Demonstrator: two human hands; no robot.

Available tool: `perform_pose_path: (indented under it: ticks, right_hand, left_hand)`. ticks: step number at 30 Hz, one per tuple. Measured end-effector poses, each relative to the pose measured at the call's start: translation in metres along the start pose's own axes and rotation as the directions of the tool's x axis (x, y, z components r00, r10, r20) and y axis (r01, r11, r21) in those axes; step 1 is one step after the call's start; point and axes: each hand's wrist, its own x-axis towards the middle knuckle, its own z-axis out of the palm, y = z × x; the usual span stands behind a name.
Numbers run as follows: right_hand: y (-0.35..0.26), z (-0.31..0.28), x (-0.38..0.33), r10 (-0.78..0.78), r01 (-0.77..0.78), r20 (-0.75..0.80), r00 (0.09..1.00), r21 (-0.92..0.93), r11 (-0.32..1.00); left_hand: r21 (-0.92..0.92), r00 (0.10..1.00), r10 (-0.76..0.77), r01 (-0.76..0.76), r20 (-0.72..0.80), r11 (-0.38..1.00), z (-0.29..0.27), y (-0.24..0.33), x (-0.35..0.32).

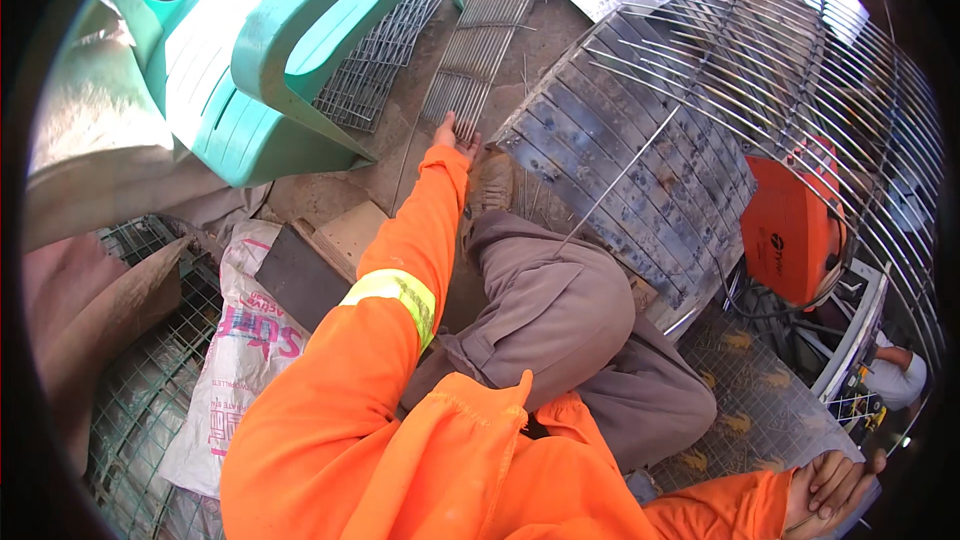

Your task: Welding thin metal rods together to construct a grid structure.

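Note:
My left hand (pixel 457 135) reaches forward to the near end of a long wire grid strip (pixel 475 50) lying on the ground. Its thumb and fingers are apart around the end wires, and I cannot tell how firmly they touch. At the lower right edge, my right hand (pixel 838 488) has its fingers curled in; whatever is in them is hidden. A metal-slatted worktable (pixel 640 155) stands right of my left hand, with a thin rod (pixel 625 175) slanting across it. Over the worktable's far right part spreads a large curved wire rack (pixel 740 35).
A green plastic chair (pixel 265 130) stands at the left, with stacked wire grids (pixel 380 65) beside it. An orange box-shaped machine (pixel 795 230) with a cable sits right of the worktable. A printed sack (pixel 235 370) and green wire mesh (pixel 140 390) lie at the lower left.

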Motion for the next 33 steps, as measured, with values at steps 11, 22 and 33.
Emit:
perform_pose_path:
  ticks: [11,22,33]
  right_hand:
    - [-0.043,-0.018,-0.029,-0.045,0.052,0.046,0.998,-0.18,0.982]
    - [-0.057,-0.056,-0.087,-0.147,0.122,-0.111,0.983,-0.205,0.971]
    - [-0.066,-0.055,-0.126,-0.245,0.196,-0.18,0.953,-0.251,0.948]
  left_hand:
    - [-0.262,0.816,0.453,-0.377,0.36,0.888,0.073,0.028,-0.162]
    - [-0.161,0.62,0.594,-0.61,0.513,0.776,0.133,0.018,-0.302]
    - [-0.045,0.447,0.604,-0.779,0.659,0.626,0.106,-0.039,-0.386]
